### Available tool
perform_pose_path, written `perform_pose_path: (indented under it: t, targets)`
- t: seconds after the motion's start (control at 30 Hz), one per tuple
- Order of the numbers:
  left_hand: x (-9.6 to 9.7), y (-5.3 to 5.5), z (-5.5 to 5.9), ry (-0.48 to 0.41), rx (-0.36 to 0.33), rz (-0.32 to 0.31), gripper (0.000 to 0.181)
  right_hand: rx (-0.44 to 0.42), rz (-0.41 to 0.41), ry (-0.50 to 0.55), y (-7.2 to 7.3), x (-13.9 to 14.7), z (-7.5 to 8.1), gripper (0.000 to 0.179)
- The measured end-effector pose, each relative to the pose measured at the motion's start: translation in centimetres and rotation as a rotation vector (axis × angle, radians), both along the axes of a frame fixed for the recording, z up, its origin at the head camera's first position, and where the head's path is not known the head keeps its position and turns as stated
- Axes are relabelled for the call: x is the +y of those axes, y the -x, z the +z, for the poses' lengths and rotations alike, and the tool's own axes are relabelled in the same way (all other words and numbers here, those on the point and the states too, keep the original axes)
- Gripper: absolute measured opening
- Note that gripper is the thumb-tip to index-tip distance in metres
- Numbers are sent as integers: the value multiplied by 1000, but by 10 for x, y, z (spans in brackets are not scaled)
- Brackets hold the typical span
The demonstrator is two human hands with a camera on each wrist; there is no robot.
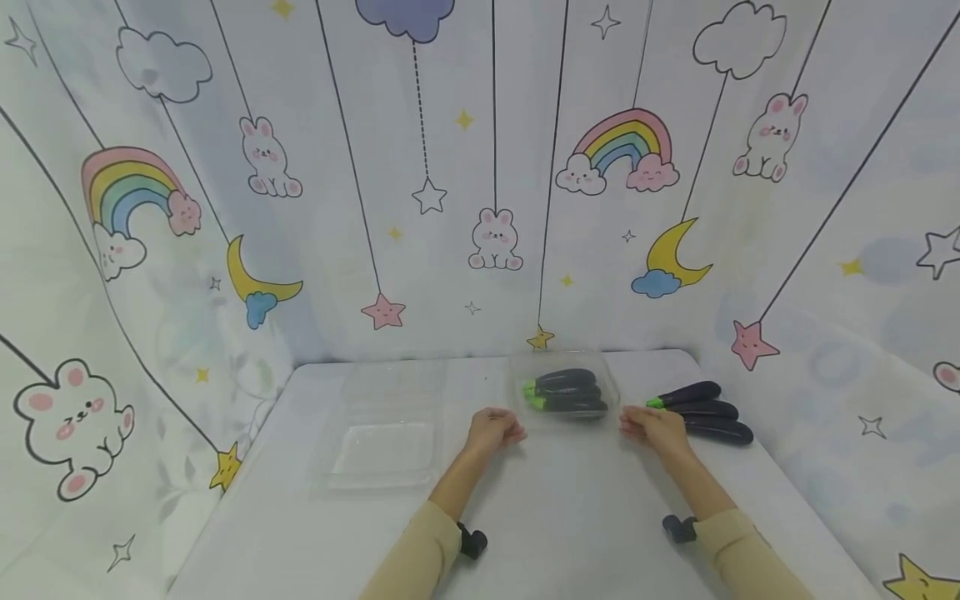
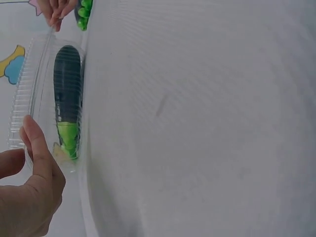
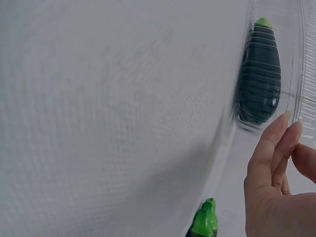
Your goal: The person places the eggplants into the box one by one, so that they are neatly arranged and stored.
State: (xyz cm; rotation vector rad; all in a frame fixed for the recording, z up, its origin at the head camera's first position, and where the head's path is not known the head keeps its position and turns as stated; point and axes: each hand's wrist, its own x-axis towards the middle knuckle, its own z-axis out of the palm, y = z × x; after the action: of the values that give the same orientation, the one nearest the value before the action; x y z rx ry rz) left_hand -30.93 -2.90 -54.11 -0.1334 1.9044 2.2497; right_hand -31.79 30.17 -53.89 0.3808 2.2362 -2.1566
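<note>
A clear plastic box [image 1: 517,379] stands toward the back of the table, holding dark purple eggplants [image 1: 567,403] with bright green caps. Its ridged clear lid [image 2: 18,106] appears to lie over the top. At the box's front left corner, my left hand [image 1: 495,428] holds the rim between index finger and thumb. My right hand [image 1: 656,427] pinches the rim at the front right corner, fingertips [image 3: 284,121] on the edge. Through the clear wall one eggplant [image 2: 67,84] shows lengthwise in the left wrist view. Just beyond the right hand lie three loose eggplants [image 1: 720,430].
An open, clear hinged container [image 1: 382,450] stands on the left of the white table [image 1: 555,525], its lid tilted back. Patterned cloth [image 1: 337,167] hangs behind the table and along both sides. Dark wrist cameras [image 1: 472,542] sit at both cuffs.
</note>
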Motion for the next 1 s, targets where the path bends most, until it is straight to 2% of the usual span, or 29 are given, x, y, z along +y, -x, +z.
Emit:
perform_pose_path:
  t: [0.1, 0.2, 0.37, 0.5, 0.63, 0.73, 0.87, 1.0]
  targets:
    - [-1, -2, -2, 16, 1, -3, 34, 17, -4, -4, -3, -1, 0, 47]
    - [-3, -6, -2, 46, 12, 0, 35, 39, -13, -52, -7, 0, 0, 46]
    - [-10, -20, 5, 84, 49, 17, 34, 78, -33, -203, -15, 6, 2, 46]
    - [-22, -34, 16, 128, 136, -17, 33, 151, -42, -395, -23, 14, 6, 41]
    - [-44, -48, 25, 198, 231, -47, 32, 274, -41, -682, -29, 20, 8, 33]
    - [-66, -56, 28, 258, 269, -31, 31, 374, -57, -838, -30, 25, 8, 30]
    - [-95, -63, 31, 313, 283, 18, 32, 471, -78, -916, -31, 33, 5, 26]
    - [-122, -69, 37, 356, 303, 88, 33, 510, -96, -957, -33, 43, 0, 23]
